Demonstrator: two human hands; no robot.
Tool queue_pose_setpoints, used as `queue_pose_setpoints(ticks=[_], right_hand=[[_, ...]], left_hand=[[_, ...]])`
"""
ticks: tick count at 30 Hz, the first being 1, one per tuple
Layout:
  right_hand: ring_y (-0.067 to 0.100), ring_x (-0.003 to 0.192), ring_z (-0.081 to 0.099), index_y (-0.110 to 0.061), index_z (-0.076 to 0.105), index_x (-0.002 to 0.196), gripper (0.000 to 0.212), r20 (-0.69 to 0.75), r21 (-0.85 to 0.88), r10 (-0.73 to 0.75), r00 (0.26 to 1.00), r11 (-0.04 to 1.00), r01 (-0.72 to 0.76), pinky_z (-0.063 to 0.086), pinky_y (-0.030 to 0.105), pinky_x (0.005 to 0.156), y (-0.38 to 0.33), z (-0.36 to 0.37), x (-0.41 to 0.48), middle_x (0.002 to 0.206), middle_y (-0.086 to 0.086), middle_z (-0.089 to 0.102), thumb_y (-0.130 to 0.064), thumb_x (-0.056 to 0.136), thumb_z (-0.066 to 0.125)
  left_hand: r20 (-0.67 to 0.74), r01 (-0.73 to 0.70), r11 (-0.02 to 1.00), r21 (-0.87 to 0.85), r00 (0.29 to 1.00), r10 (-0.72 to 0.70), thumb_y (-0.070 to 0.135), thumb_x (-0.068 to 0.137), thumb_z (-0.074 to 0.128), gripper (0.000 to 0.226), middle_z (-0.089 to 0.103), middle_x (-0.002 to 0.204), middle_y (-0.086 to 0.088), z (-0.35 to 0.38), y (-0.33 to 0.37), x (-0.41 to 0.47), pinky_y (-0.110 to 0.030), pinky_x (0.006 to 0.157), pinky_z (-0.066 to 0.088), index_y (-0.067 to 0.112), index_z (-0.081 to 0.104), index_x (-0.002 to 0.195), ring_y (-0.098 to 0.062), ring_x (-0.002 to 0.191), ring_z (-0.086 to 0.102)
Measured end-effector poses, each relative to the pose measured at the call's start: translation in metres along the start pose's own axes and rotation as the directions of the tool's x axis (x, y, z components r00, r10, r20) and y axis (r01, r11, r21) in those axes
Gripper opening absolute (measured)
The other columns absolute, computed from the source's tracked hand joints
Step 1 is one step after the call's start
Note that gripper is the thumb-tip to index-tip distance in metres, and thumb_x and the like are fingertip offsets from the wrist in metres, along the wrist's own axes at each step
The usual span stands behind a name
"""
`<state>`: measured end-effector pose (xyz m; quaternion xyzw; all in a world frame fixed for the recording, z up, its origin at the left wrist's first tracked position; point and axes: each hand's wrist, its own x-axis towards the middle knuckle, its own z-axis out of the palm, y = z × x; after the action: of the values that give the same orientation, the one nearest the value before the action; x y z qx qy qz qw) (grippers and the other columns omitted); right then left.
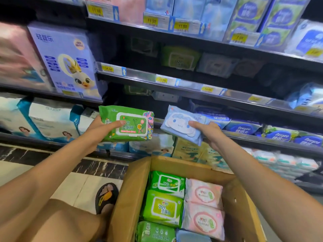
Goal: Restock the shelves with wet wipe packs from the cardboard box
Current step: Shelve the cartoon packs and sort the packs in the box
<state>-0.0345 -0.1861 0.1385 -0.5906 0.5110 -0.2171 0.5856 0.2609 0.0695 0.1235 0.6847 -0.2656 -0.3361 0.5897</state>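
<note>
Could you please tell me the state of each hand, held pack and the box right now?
left hand: grips the green pack, thumb on its lid.
right hand: grips the pale blue pack.
green pack: held in the air, lid closed.
pale blue pack: held in the air, lid closed.
cardboard box: open, partly filled.
boxed packs: lying flat, lids up.

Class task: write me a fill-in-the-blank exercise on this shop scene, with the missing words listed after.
The rectangular-lidded pack in the left hand is ____.
The cartoon-face pack in the right hand is pale ____.
Below them, the cardboard box holds green packs beside two ____ ones.
Missing words: green, blue, pink.
</note>
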Motion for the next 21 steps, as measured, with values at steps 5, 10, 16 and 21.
queue_pose_setpoints(ticks=[5,10,16,21], right_hand=[[0.020,0.085,0.076,-0.008,0.061,0.123,0.086,-0.079,0.060,-0.047,0.996,0.997,0.052,0.059,0.030,0.063,-0.022,0.030,0.042,0.106,0.007,0.076,-0.048,0.057,0.097],[0.022,0.103,0.065,-0.006,0.047,0.130,0.090,-0.138,0.036,-0.078,0.987,0.996,0.083,0.051,0.035,0.073,-0.031,0.056,0.072,0.122,0.005,0.062,-0.053,0.066,0.091],[0.024,0.104,0.055,-0.008,0.045,0.120,0.070,-0.224,-0.154,-0.120,0.967,0.984,0.086,0.044,0.035,0.081,-0.024,0.076,0.101,0.115,0.006,0.052,-0.047,0.078,0.086],[0.030,0.115,0.057,0.001,0.049,0.136,0.080,-0.203,-0.274,-0.155,0.967,0.957,0.096,0.047,0.038,0.089,-0.020,0.084,0.115,0.121,0.009,0.056,-0.048,0.083,0.082]], left_hand=[[-0.027,0.002,0.999,-0.054,1.000,-0.003,0.045,0.062,0.089,0.072,0.079,0.109,0.009,-0.005,-0.006,0.015,-0.038,0.092,0.058,0.029,0.062,0.127,-0.015,0.101,0.076],[-0.056,0.037,0.992,-0.118,0.997,-0.044,0.030,0.078,0.086,0.048,0.079,0.108,0.004,-0.006,-0.014,0.027,-0.035,0.077,0.062,0.029,0.062,0.120,-0.023,0.101,0.076],[-0.025,0.033,0.990,-0.134,0.999,-0.037,0.055,0.041,0.098,0.096,0.078,0.113,0.004,-0.004,-0.016,0.033,-0.042,0.091,0.058,0.029,0.061,0.126,-0.021,0.102,0.076],[-0.007,0.033,0.991,-0.132,0.999,-0.035,0.056,0.041,0.095,0.099,0.078,0.113,0.004,0.002,-0.014,0.034,-0.037,0.083,0.061,0.027,0.060,0.129,-0.021,0.101,0.077]])
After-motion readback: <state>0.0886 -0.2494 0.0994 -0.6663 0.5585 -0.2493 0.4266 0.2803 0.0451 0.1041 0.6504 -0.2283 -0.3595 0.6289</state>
